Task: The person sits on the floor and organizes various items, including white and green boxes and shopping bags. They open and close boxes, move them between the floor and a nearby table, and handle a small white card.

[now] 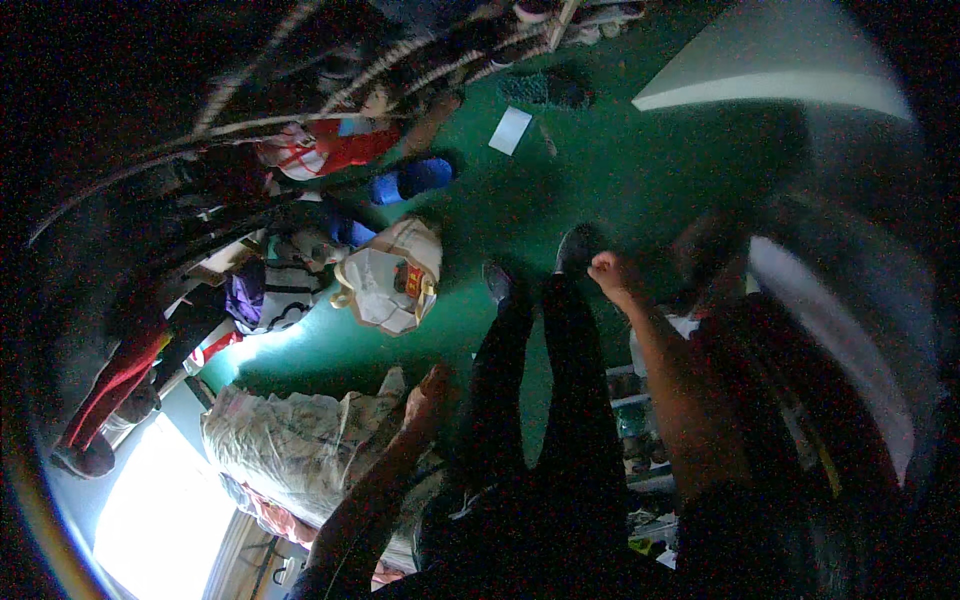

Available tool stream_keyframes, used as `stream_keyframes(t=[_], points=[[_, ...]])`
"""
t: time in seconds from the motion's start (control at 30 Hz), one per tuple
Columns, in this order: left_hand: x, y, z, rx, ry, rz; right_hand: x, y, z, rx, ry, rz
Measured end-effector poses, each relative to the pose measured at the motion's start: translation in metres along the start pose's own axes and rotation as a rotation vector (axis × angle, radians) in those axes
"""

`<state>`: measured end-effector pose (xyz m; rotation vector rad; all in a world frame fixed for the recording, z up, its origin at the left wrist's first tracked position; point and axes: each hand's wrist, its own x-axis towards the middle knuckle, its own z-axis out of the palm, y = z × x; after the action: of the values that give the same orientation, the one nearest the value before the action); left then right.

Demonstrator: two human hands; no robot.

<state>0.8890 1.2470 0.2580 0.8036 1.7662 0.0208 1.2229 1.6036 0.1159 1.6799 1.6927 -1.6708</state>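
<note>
Beside a crumpled pale cloth or sheet cover (300,435), my left hand (429,394) hangs low in shadow. It is blurred, and I cannot tell whether its fingers touch the cover's raised corner. My right hand (611,276) is in front of my right shoe (576,247), fingers curled in, with nothing seen in it. A pale open-topped bag (375,289) stands on the green floor (480,247) ahead of my left side. Inside it lies a red-and-yellow packet (414,281).
Blue slippers (416,180) and a white sheet (511,130) lie on the floor. To the left are a purple cloth (246,291) and a rack with red clothing (360,146). A bright window (161,510) is at lower left. Shelves (636,427) stand by my right leg.
</note>
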Motion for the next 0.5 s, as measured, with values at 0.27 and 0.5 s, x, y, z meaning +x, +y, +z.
stream_keyframes(t=[0.27, 0.5], points=[[-0.025, 0.086, 0.06, 0.174, 0.14, 0.212, 0.096, -0.015, 0.018, -0.22, 0.14, 0.0], [-0.037, 0.144, -0.014, 0.017, 0.296, 0.352, 0.189, -0.009, 0.043, -0.314, 0.401, 0.082]])
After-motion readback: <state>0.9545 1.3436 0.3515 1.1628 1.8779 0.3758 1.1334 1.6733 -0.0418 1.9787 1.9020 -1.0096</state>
